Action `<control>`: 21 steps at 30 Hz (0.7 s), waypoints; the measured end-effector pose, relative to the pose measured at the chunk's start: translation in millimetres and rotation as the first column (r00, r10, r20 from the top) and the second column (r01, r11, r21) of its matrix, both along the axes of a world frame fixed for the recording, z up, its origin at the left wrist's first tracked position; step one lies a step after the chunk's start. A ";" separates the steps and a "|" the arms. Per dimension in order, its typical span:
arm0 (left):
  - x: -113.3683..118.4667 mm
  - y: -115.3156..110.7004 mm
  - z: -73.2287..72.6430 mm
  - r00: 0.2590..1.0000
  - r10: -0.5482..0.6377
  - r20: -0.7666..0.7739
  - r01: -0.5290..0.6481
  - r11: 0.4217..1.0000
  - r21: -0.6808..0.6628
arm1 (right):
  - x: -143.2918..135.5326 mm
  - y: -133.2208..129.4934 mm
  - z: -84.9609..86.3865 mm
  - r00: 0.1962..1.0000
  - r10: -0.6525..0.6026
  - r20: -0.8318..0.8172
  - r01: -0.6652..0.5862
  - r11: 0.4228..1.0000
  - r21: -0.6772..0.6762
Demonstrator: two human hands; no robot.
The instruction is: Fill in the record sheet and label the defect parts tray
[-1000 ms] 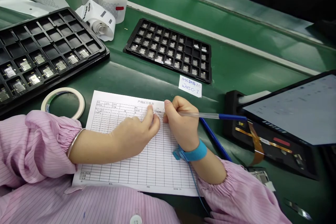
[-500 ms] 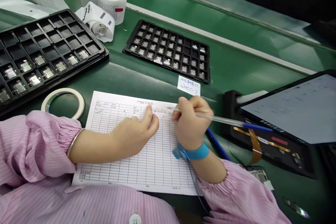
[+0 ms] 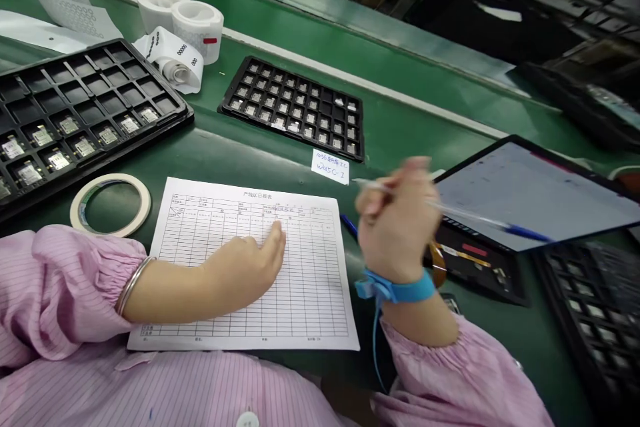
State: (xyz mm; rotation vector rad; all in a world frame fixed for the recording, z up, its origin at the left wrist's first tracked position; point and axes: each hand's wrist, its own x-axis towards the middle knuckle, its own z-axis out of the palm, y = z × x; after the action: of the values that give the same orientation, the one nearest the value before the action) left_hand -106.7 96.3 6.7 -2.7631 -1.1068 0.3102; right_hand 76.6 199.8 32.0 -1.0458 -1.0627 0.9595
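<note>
Sheet [image 3: 320,280] lies on tabletop [image 3: 240,147], left hand [image 3: 245,273] on it, visible fingers extended, gripping nothing. Right hand [image 3: 395,233], fingers pinching pen [image 3: 527,233], has just moved past sheet's right edge, uncovering columns there.

The form [image 3: 315,280] lies right of the tape [image 3: 145,203], before the label [image 3: 331,167].

Reads "产线QC日报表" in print along the top of the paper form [image 3: 317,293], "1036" and, roughly, "W015C-1" in blue handwriting on the white slip [image 3: 330,167] beyond the form's top right corner, and "00000" and "000", apparently, on the curled white strip [image 3: 170,47] beyond its top left
</note>
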 end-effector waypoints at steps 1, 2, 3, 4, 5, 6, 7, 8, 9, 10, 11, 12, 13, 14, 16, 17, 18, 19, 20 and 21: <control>2.2 -0.9 -0.3 1.000 -0.009 0.021 0.009 1.000 0.010 | -4.2 -1.3 -8.6 0.994 0.086 0.065 -0.080 0.993 -0.091; 4.2 -1.3 -1.5 0.999 -0.011 0.048 0.010 0.999 0.033 | -9.1 -2.6 -17.2 0.976 0.177 0.124 -0.155 0.973 -0.170; 6.0 -1.3 -3.6 0.997 -0.013 0.079 0.007 0.998 0.066 | -14.1 -3.8 -24.9 0.951 0.257 0.172 -0.217 0.950 -0.224; 7.6 -1.2 -6.2 0.994 -0.020 0.112 0.008 0.994 0.105 | -18.9 -5.0 -31.0 0.927 0.312 0.207 -0.259 0.934 -0.246; 8.8 -1.0 -9.0 0.989 -0.031 0.142 0.011 0.990 0.139 | -23.2 -6.2 -35.5 0.912 0.340 0.231 -0.285 0.928 -0.241; 9.8 -0.8 -11.7 0.985 -0.037 0.167 0.009 0.986 0.167 | -26.9 -7.3 -38.4 0.903 0.349 0.249 -0.297 0.928 -0.224; 10.5 -0.8 -14.1 0.982 -0.037 0.185 0.002 0.983 0.182 | -29.9 -8.3 -40.1 0.900 0.344 0.267 -0.296 0.934 -0.202; 10.9 -0.8 -16.0 0.980 -0.032 0.196 -0.005 0.983 0.186 | -32.1 -9.2 -40.9 0.899 0.326 0.291 -0.283 0.942 -0.180; 11.2 -0.9 -17.3 0.979 -0.025 0.203 -0.012 0.984 0.180 | -33.5 -9.9 -41.4 0.898 0.304 0.318 -0.263 0.951 -0.165; 11.5 -1.0 -18.2 0.978 -0.011 0.207 -0.024 0.986 0.166 | -34.4 -10.6 -41.8 0.898 0.277 0.342 -0.238 0.959 -0.152; 11.6 -1.0 -18.7 0.978 0.006 0.210 -0.038 0.988 0.149 | -34.7 -11.2 -42.4 0.899 0.249 0.361 -0.211 0.967 -0.142; 11.8 -0.9 -19.0 0.977 0.022 0.211 -0.050 0.990 0.131 | -34.6 -11.8 -43.1 0.899 0.226 0.376 -0.188 0.973 -0.135; 11.9 -0.6 -19.1 0.977 0.038 0.209 -0.064 0.991 0.115 | -34.2 -12.4 -44.1 0.898 0.212 0.385 -0.174 0.976 -0.132; 11.9 -0.2 -19.1 0.977 0.053 0.205 -0.075 0.992 0.102 | -33.6 -13.0 -45.1 0.896 0.210 0.391 -0.170 0.976 -0.134; 11.9 0.9 -19.0 0.978 0.073 0.198 -0.091 0.992 0.082 | -32.4 -13.9 -46.7 0.884 0.220 0.414 -0.177 0.974 -0.138; 11.9 1.4 -18.8 0.978 0.077 0.194 -0.093 0.993 0.072 | -32.0 -14.3 -47.2 0.877 0.222 0.427 -0.179 0.974 -0.139; 11.8 1.8 -18.7 0.978 0.081 0.191 -0.094 0.994 0.060 | -31.6 -14.5 -47.4 0.870 0.225 0.439 -0.182 0.973 -0.139; 11.7 2.1 -18.5 0.979 0.084 0.188 -0.095 0.994 0.048 | -31.4 -14.6 -47.5 0.865 0.227 0.447 -0.184 0.973 -0.138; 11.7 2.3 -18.4 0.979 0.085 0.187 -0.094 0.995 0.037 | -31.3 -14.7 -47.5 0.861 0.231 0.453 -0.189 0.972 -0.137; 11.7 2.4 -18.4 0.979 0.087 0.186 -0.093 0.995 0.027 | -31.3 -14.6 -47.5 0.859 0.235 0.455 -0.192 0.971 -0.139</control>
State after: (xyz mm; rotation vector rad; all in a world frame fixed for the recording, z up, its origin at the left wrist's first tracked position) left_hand -95.0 98.6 -11.7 -2.7604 -1.2691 0.0441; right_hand 45.3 185.2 -15.5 -1.2925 -1.5773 0.9585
